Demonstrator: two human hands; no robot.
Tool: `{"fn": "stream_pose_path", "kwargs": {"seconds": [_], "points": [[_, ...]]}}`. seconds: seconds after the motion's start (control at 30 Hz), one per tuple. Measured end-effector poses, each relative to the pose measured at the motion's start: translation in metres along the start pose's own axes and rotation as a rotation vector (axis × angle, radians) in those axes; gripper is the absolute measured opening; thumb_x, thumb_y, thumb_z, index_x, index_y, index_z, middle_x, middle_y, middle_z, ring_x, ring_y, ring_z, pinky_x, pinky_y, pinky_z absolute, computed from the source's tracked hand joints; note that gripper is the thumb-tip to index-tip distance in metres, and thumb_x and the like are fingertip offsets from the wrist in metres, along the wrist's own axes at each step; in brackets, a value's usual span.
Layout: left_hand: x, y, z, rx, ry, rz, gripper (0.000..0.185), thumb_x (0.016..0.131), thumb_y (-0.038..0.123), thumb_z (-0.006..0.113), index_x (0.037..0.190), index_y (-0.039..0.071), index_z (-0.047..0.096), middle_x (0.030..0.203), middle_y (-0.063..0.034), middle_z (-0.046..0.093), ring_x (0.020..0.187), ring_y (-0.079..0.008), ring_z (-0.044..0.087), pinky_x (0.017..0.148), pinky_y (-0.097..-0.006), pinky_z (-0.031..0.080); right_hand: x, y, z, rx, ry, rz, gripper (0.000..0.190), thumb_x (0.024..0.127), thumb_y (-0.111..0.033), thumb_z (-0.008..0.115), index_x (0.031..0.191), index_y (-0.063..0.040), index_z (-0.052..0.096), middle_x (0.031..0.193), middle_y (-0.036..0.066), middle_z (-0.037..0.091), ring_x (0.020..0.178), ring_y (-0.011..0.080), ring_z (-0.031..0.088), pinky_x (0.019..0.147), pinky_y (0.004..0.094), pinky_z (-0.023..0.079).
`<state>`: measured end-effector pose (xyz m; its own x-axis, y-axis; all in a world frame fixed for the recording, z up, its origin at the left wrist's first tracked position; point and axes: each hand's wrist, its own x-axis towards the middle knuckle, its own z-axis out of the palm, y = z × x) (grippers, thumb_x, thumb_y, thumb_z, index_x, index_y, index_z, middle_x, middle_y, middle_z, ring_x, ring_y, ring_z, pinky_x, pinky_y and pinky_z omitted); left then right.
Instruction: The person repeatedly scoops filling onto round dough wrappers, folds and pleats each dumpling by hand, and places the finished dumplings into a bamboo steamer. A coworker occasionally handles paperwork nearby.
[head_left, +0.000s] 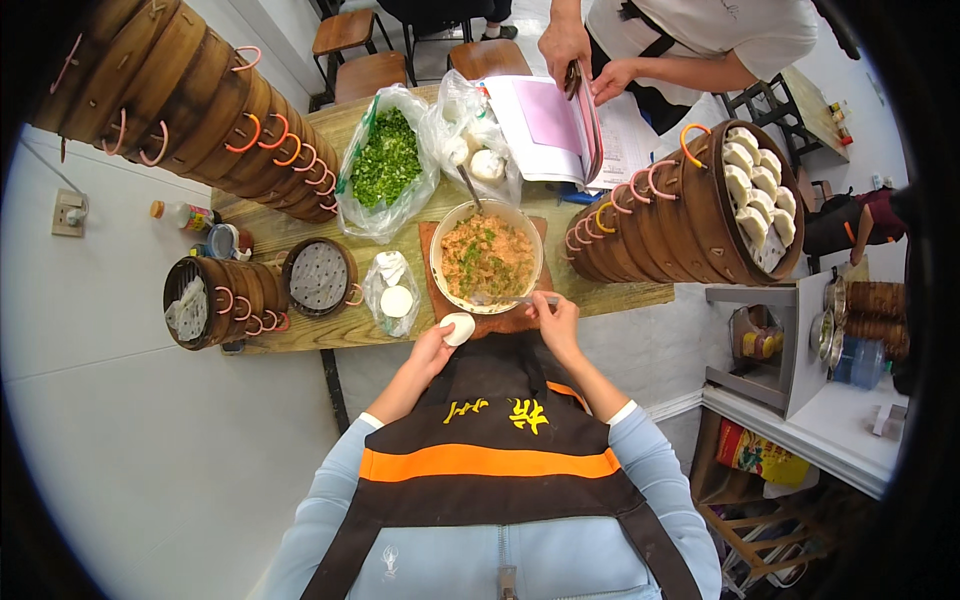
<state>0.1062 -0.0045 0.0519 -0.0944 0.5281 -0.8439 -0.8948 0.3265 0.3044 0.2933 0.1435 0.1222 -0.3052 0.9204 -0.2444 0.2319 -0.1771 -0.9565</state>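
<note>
My left hand (431, 349) holds a round white dough wrapper (458, 328) near the front rim of a bowl. In my right hand (556, 319) is the handle of a flat metal utensil (517, 299), its far end in the orange-brown filling (489, 251) with chopped greens. The round white bowl (539, 255) rests on a brown board (426, 247), and a second metal handle (470, 186) leans out of its back. Left of the bowl, a clear plastic bag (406, 322) holds a stack of round wrappers (396, 301). An open bag of chopped green onions (385, 159) stands behind.
Tall bamboo steamer stacks stand at left (255, 142) and right (660, 217), the right one topped with dumplings (757, 184). A smaller stack (247, 300) and a lined steamer (319, 276) sit front left. Across the wooden table (315, 336), a co-worker's hands (581, 67) hold an open notebook (536, 127).
</note>
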Motion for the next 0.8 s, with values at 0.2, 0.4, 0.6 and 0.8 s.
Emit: {"fn": "stream_pose_path", "kwargs": {"seconds": [0.2,0.4,0.6,0.8], "points": [[0.000,0.001,0.010,0.031,0.015,-0.016,0.035,0.094,0.007,0.048,0.126,-0.005,0.046,0.124,-0.0148,0.056,0.113,-0.0243,0.056,0.099,-0.0341,0.045,-0.006,0.000,0.000,-0.147,0.010,-0.283,0.014,0.088,-0.007,0.059,0.092,0.005,0.065,0.079,0.011,0.066,0.063,0.0144,0.064,0.054,0.0253,0.049],[-0.001,0.002,0.020,0.040,0.012,-0.031,0.034,0.094,0.007,0.048,0.126,-0.005,0.045,0.124,-0.0150,0.055,0.114,-0.0247,0.055,0.099,-0.0341,0.045,-0.008,-0.001,0.005,-0.380,-0.089,-0.588,0.008,0.082,0.000,0.061,0.088,0.003,0.064,0.084,0.016,0.065,0.074,0.0304,0.065,0.065,0.0347,0.051],[-0.010,0.011,0.048,-0.145,0.087,-0.081,0.031,0.095,0.006,0.049,0.122,-0.006,0.044,0.123,-0.0161,0.054,0.113,-0.0269,0.055,0.100,-0.0374,0.047,-0.023,-0.005,0.009,-0.321,-0.233,-0.522,0.008,0.081,0.000,0.062,0.088,0.002,0.064,0.081,0.016,0.064,0.073,0.0319,0.063,0.064,0.0371,0.050],[-0.010,0.021,0.066,-0.185,0.129,-0.073,0.029,0.095,0.009,0.050,0.119,-0.006,0.046,0.119,-0.0180,0.054,0.111,-0.0284,0.056,0.097,-0.0380,0.050,-0.050,-0.029,0.003,-0.262,-0.204,-0.568,0.005,0.081,0.002,0.061,0.086,0.003,0.064,0.078,0.015,0.063,0.068,0.0272,0.064,0.060,0.0326,0.050]]}}
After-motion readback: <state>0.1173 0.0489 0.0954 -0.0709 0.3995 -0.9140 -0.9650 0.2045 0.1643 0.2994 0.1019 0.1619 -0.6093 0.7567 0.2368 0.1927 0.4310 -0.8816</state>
